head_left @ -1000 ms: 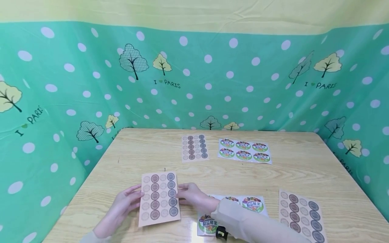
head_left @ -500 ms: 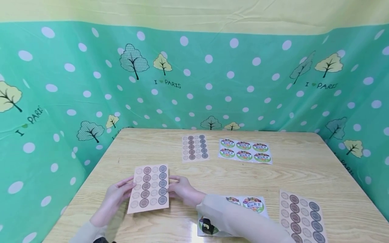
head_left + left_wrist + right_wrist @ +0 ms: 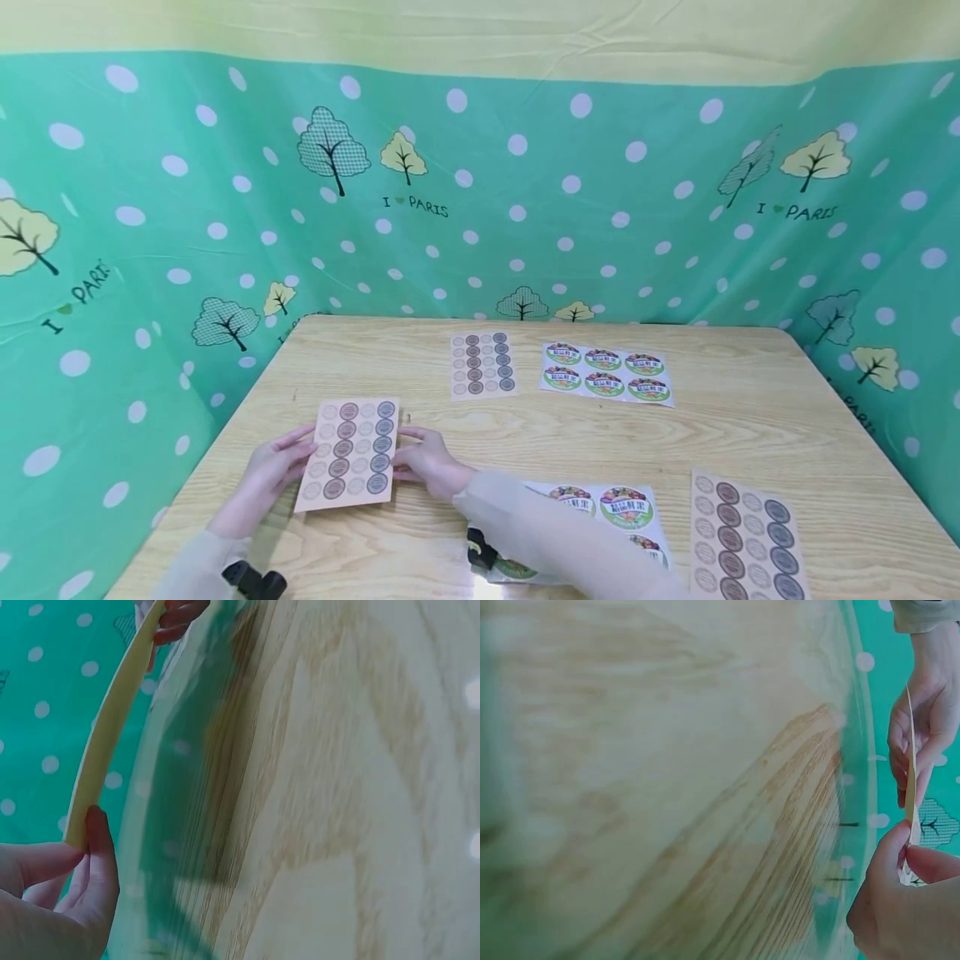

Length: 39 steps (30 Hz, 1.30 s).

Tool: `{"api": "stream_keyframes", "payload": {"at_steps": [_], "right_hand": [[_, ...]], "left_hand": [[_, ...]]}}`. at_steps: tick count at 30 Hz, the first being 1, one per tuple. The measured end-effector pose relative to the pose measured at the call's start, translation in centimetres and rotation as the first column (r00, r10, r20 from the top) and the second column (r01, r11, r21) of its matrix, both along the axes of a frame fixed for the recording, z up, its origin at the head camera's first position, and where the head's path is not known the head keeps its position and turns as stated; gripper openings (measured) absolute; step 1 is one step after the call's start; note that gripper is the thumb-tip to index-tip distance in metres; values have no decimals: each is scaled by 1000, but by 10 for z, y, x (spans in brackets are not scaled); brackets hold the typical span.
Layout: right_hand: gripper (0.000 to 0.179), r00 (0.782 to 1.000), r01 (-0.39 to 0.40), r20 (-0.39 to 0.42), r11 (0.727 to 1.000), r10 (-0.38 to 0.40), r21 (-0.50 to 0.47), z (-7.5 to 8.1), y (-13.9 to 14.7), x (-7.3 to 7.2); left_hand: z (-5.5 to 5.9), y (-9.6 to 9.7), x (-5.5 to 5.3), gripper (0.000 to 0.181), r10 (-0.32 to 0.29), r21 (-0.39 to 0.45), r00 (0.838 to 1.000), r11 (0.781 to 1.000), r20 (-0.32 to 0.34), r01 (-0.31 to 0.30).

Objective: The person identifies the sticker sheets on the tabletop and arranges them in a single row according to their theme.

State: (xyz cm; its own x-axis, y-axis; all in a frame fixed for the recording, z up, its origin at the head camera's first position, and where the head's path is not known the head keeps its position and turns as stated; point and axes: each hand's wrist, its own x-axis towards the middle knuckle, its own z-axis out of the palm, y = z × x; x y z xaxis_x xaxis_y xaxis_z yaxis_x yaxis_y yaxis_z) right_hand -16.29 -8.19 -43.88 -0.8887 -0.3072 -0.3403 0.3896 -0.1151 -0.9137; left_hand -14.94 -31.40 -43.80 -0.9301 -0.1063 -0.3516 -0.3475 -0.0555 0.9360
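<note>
1. The left hand (image 3: 268, 477) and the right hand (image 3: 429, 460) pinch a tan paper sheet (image 3: 351, 450) by its side edges, over the left part of the wooden surface (image 3: 570, 442).
2. The paper is thin, with round stickers in four lines. It bends a little in the left wrist view.
3. The surface has wavy wood lines. Behind it hangs a soft green cloth (image 3: 480, 242) with pale dots.
4. The right sleeve (image 3: 555, 533) hides part of a shiny fruit-sticker sheet (image 3: 630, 510).
5. The bottom edge cuts off another tan sheet (image 3: 750, 533).
6. The tan stickers' words are too tiny to read.
</note>
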Motion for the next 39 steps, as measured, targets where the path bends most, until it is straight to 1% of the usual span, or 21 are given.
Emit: {"api": "stream_keyframes", "payload": {"at_steps": [3, 5, 9, 10, 13, 16, 18, 19, 21, 25, 29, 33, 36, 39], "right_hand": [[54, 1000, 13, 1, 1000, -13, 6, -3, -6, -4], [55, 1000, 21, 4, 1000, -21, 12, -5, -11, -6], [55, 999, 32, 16, 999, -33, 19, -8, -19, -9], [56, 999, 33, 21, 999, -33, 17, -8, -21, -9], [57, 998, 43, 34, 999, -43, 8, -9, -26, -11], [58, 998, 47, 40, 999, -47, 2, -9, -31, -11], [59, 998, 49, 45, 999, -48, -8, -9, -35, -11], [60, 998, 49, 48, 999, -48, -17, -9, -37, -11], [60, 997, 51, 52, 998, -50, -26, -9, -41, -11], [60, 996, 69, 49, 998, -68, -11, -10, -48, -11], [59, 995, 90, 44, 996, -89, -10, -10, -54, -12], [58, 995, 97, 36, 995, -96, -17, -10, -57, -15], [58, 995, 97, 34, 995, -96, -9, -11, -59, -16], [58, 995, 97, 34, 995, -97, 2, -12, -61, -17]], "left_hand": [[-1, -5, -3, 47, -44, -6, 999, 999, -17, 44], [-2, -9, -6, 55, -73, -21, 997, 997, -25, 72], [-2, -17, -11, 59, -118, -59, 993, 991, -29, 116], [-2, -18, -12, 60, -120, -69, 993, 991, -24, 118], [-3, -23, -17, 60, -130, -61, 991, 990, -41, 128], [-5, -28, -22, 55, -118, -23, 991, 993, -57, 117], [-5, -31, -24, 50, -112, -14, 992, 994, -61, 112], [-5, -32, -25, 49, -110, -21, 992, 994, -59, 109], [-5, -34, -26, 52, -110, -32, 992, 994, -55, 108], [-5, -35, -27, 60, -123, -101, 992, 988, -37, 119], [-6, -37, -29, 62, -145, -199, 989, 970, -14, 139], [-7, -40, -34, 64, -135, -278, 991, 951, 10, 133], [-8, -41, -36, 63, -130, -360, 991, 924, 22, 129], [-7, -42, -36, 63, -149, -434, 989, 890, 19, 143]]}}
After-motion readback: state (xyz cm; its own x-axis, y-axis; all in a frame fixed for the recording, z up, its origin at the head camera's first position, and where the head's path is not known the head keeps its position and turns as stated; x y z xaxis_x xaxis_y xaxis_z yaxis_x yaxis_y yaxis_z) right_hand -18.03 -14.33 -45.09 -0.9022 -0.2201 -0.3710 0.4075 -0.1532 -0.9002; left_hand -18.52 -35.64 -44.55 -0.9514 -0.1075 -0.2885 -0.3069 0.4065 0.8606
